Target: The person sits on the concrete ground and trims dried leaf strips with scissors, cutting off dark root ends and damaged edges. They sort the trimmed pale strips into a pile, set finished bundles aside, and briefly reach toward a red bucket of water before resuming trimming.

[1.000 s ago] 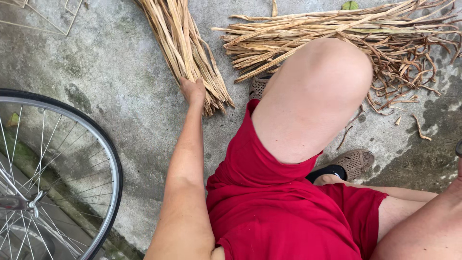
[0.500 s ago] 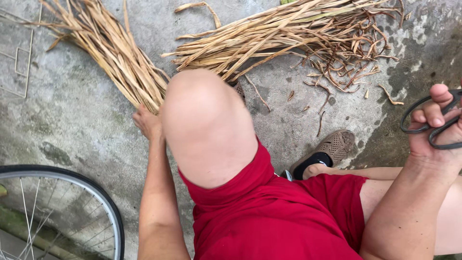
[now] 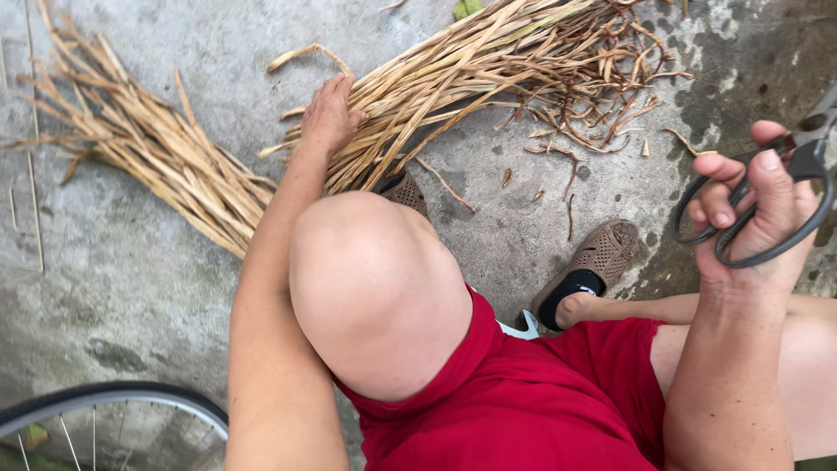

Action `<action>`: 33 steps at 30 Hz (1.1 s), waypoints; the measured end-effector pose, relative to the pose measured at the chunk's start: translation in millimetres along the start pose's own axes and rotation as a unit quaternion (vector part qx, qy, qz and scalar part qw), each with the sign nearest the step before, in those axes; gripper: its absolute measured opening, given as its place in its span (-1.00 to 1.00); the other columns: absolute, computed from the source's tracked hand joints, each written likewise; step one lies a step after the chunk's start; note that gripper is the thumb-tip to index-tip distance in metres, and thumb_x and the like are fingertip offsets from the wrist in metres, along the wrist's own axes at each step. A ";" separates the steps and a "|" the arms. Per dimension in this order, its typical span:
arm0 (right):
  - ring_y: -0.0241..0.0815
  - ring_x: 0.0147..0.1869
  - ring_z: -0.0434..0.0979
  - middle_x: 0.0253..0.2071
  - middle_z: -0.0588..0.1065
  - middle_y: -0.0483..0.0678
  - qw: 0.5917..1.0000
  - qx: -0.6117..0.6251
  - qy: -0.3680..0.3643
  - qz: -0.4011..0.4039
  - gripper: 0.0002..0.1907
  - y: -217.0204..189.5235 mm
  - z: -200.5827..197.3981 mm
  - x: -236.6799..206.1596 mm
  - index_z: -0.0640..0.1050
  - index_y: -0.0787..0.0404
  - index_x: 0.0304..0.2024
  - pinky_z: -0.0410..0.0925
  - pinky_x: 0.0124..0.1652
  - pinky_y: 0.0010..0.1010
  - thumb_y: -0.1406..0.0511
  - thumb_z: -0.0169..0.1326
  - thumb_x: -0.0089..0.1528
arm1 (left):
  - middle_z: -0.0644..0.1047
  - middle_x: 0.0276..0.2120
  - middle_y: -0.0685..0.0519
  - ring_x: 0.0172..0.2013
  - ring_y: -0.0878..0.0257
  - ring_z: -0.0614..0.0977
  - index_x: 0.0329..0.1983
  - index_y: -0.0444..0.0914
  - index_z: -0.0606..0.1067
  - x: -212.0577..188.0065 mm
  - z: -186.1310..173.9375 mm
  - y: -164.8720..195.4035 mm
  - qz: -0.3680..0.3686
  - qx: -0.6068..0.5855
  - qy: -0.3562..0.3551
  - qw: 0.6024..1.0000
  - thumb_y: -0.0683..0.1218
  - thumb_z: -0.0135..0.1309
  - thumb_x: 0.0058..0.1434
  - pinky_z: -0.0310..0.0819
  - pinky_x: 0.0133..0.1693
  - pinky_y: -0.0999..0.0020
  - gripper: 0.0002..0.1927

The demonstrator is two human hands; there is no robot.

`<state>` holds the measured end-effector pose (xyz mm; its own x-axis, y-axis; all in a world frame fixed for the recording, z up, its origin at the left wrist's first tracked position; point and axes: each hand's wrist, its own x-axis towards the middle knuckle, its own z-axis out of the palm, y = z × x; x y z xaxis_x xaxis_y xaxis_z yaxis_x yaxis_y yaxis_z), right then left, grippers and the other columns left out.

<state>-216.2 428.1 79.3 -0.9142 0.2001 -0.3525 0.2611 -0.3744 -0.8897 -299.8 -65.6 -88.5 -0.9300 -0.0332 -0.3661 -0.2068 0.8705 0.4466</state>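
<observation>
I read the scene from the concrete floor (image 3: 122,288) upward. Two heaps of dry straw-coloured stalks lie on it. The larger bundle of dried stalks (image 3: 471,78) runs from upper right down to lower left, its cut ends converging near my raised knee (image 3: 375,288); loose curled scraps (image 3: 602,131) are scattered off its right side. The second bundle (image 3: 148,157) lies to the left, its long axis running from upper left down to lower right, so that the two heaps form a V pointing toward me.

My left hand (image 3: 330,113) is extended forward past the knee, palm down, fingers spread and resting on the lower end of the larger bundle. It presses on the stalks; I cannot tell whether any are actually pinched. My right hand (image 3: 750,218) is raised at the right edge of the view, well apart from both heaps, fingers closed through the loops of black scissors (image 3: 785,192); the blades run out of frame.

Governing relation: the stalks lie ahead and to the left of the scissors, and the left hand is the nearer one by far.

A brown sandal (image 3: 597,262) sits on the floor between the scissors hand and the bundle. A bicycle wheel (image 3: 113,406) occupies the lower left corner.
</observation>
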 end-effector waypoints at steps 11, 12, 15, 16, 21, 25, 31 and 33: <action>-0.36 -0.51 0.31 -0.12 0.58 0.25 1.000 -0.016 0.019 0.002 -0.75 5.0 0.8 0.4 0.39 0.24 0.21 0.30 -0.39 -0.48 0.30 0.10 0.55 | 0.43 0.20 -0.05 0.23 0.00 0.41 0.30 -0.04 0.37 42.4 2.2 45.2 -0.082 0.084 -0.148 0.982 0.13 0.19 0.27 0.18 0.26 -0.18 -0.44; -0.36 -0.51 0.31 -0.12 0.58 0.25 1.000 -0.015 0.019 0.001 -0.75 4.6 1.5 -0.1 0.39 0.24 0.21 0.30 -0.38 -0.48 0.31 0.09 0.56 | 0.50 0.14 -0.05 0.20 0.02 0.46 0.23 -0.05 0.45 42.2 0.8 47.9 -0.087 0.105 -0.166 0.977 0.16 0.21 0.27 0.20 0.27 -0.16 -0.50; -0.37 -0.51 0.30 -0.12 0.58 0.24 1.000 -0.010 0.021 0.004 -0.73 3.0 4.1 -2.5 0.39 0.24 0.26 0.30 -0.39 -0.49 0.31 0.08 0.55 | 0.56 0.00 -0.02 0.09 0.03 0.54 0.06 -0.09 0.52 41.5 -3.2 51.0 -0.061 0.144 -0.148 0.977 0.13 0.33 0.14 0.23 0.20 -0.16 -0.54; -0.37 -0.52 0.30 -0.13 0.58 0.23 1.000 -0.009 0.022 0.006 -0.71 2.0 5.5 -2.8 0.39 0.24 0.27 0.30 -0.39 -0.49 0.32 0.08 0.54 | 0.57 -0.02 -0.02 0.06 0.04 0.56 0.04 -0.11 0.52 41.4 -4.3 50.5 -0.052 0.130 -0.136 0.981 0.14 0.34 0.15 0.29 0.16 -0.12 -0.54; -0.36 -0.52 0.31 -0.14 0.57 0.24 1.000 -0.007 0.011 -0.004 -0.72 -5.5 14.0 -12.1 0.38 0.25 0.25 0.29 -0.37 -0.47 0.33 0.08 0.53 | 0.60 -0.01 -0.01 0.02 0.03 0.60 0.09 -0.07 0.53 29.1 -9.3 44.8 -0.017 0.057 -0.068 0.996 0.04 0.32 0.22 0.43 0.08 0.00 -0.61; -0.38 -0.53 0.31 -0.16 0.57 0.24 1.000 0.001 -0.009 -0.008 -0.70 -14.2 19.1 -23.1 0.38 0.27 0.27 0.27 -0.36 -0.49 0.34 0.07 0.52 | 0.65 -0.08 0.05 -0.01 0.11 0.64 0.25 0.12 0.43 9.5 -13.8 54.8 -0.032 0.012 -0.066 0.997 0.08 0.26 0.09 0.42 0.14 0.03 -0.40; -0.38 -0.52 0.32 -0.16 0.57 0.23 0.998 0.027 -0.045 -0.027 -0.69 -19.6 16.5 -45.3 0.37 0.27 0.28 0.29 -0.34 -0.47 0.33 0.07 0.52 | 0.61 -0.10 -0.05 -0.03 0.02 0.62 0.04 -0.09 0.47 -24.9 -16.2 82.7 -0.028 -0.005 -0.050 0.998 0.26 0.37 0.02 0.46 0.00 -0.03 -0.39; -0.39 -0.53 0.31 -0.16 0.57 0.24 0.998 0.023 -0.048 -0.039 -0.69 -19.4 12.6 -49.4 0.38 0.26 0.27 0.29 -0.34 -0.47 0.32 0.07 0.52 | 0.64 -0.12 -0.02 -0.04 0.05 0.65 -0.04 -0.09 0.53 -34.9 -16.6 90.4 -0.062 -0.026 -0.075 0.995 0.23 0.35 0.11 0.47 0.01 -0.01 -0.53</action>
<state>-180.0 414.0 117.7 -0.9573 0.1440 -0.2508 0.1748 -0.4025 -0.8986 -291.1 6.1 -21.9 -0.8410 -0.0624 -0.5375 -0.3369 0.8377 0.4298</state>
